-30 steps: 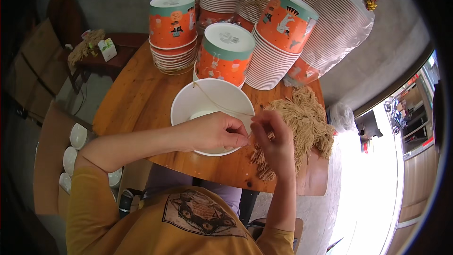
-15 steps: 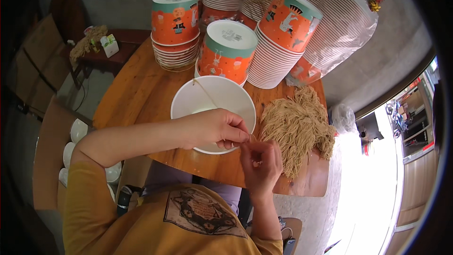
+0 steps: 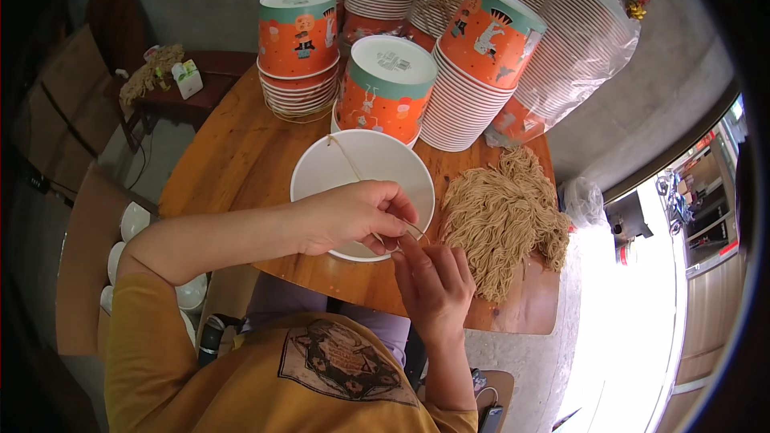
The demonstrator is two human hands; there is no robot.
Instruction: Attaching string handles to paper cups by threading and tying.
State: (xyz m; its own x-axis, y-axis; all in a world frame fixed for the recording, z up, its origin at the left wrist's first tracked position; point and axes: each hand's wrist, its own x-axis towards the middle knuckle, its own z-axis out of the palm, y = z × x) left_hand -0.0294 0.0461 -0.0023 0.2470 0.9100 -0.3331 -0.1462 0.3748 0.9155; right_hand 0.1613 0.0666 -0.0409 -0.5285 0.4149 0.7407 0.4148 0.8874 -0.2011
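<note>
A white-lined paper bucket (image 3: 317, 184) stands upright on the near part of the table, its mouth facing up. From a hole at its far left rim a tan cord (image 3: 348, 157) runs down inside and passes behind my left hand (image 3: 365, 212). My left hand is over the bucket's mouth, thumb and fingers pinched on the cord. At the bucket's near right rim my right hand (image 3: 439, 285) meets it, fingertips closed on the same cord, a short bit of which shows between the hands. The exact knot or loop at the fingertips is too small to make out.
A heap of tan cords (image 3: 505, 220) lies on the wooden table (image 3: 216, 168) right of the bucket. Upside-down orange bucket stacks (image 3: 297, 36) stand behind, with plastic-wrapped stacks (image 3: 577, 48) farther back. White bowl-like buckets (image 3: 132, 220) lie at the left.
My right hand has moved slightly left, its index finger now reaching up to the left fingertips. My left hand has shifted a little left. The bucket has stayed in place.
</note>
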